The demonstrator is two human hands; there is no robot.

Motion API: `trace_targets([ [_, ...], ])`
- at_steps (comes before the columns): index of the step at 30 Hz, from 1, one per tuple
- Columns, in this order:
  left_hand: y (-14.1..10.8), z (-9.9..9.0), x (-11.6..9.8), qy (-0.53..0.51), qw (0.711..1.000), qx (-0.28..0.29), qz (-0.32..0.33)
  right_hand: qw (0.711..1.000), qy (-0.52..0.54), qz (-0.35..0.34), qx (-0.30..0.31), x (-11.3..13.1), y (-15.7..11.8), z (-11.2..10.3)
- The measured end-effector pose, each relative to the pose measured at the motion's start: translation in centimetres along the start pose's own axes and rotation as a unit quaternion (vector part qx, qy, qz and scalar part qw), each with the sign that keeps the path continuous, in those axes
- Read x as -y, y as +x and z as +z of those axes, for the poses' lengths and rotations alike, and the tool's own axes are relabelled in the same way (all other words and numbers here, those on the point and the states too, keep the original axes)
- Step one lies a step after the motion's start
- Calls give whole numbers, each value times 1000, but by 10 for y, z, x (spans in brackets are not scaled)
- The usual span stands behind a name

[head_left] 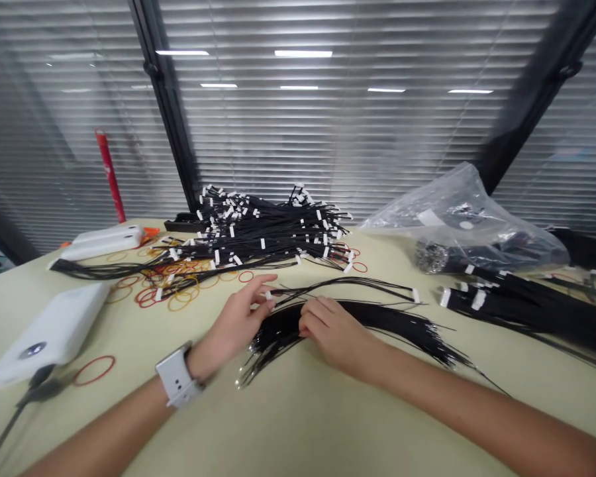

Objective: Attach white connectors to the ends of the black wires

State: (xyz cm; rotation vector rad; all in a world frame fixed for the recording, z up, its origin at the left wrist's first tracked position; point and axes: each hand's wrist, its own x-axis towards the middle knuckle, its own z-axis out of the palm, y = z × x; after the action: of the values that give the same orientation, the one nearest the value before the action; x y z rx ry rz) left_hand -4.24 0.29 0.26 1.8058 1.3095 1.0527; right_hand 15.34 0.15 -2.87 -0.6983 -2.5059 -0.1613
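Observation:
My left hand (241,315), with a pale watch on its wrist, pinches the white-connector end of a thin black cable (345,281) between thumb and fingers. This cable runs to the right, ending at another white connector (416,295). My right hand (335,334) has its fingers closed on a curved bundle of black wires (395,321) lying in front of me. Its fingertips are partly hidden, so how many wires they grip is unclear. Bare silvery tips show at both ends of the bundle.
Behind my hands lies a heap of black cables with white connectors (273,228). Scattered rubber bands (181,298) and two white power banks (54,331) are at left. On the right are a clear plastic bag (457,212) and more cable bundles (541,308). Window blinds rise behind.

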Motion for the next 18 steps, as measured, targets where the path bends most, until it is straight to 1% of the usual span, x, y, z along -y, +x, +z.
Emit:
trace_targets([
  [5,-4,12,8,42,999,1,21,997,34,20,-66,0,-7,2],
  [8,-4,13,10,55,998,14,30,994,44,24,-94,-2,-9,4],
  [10,-4,12,9,60,997,22,34,994,31,13,-107,-3,-10,4],
  [13,-5,11,5,41,998,23,30,994,8,11,-112,-2,-8,0],
  [15,-6,11,3,14,999,23,22,993,22,37,-106,-1,-7,-4],
  [18,-4,10,3,-23,999,26,1,987,72,101,-106,-3,-6,-8],
])
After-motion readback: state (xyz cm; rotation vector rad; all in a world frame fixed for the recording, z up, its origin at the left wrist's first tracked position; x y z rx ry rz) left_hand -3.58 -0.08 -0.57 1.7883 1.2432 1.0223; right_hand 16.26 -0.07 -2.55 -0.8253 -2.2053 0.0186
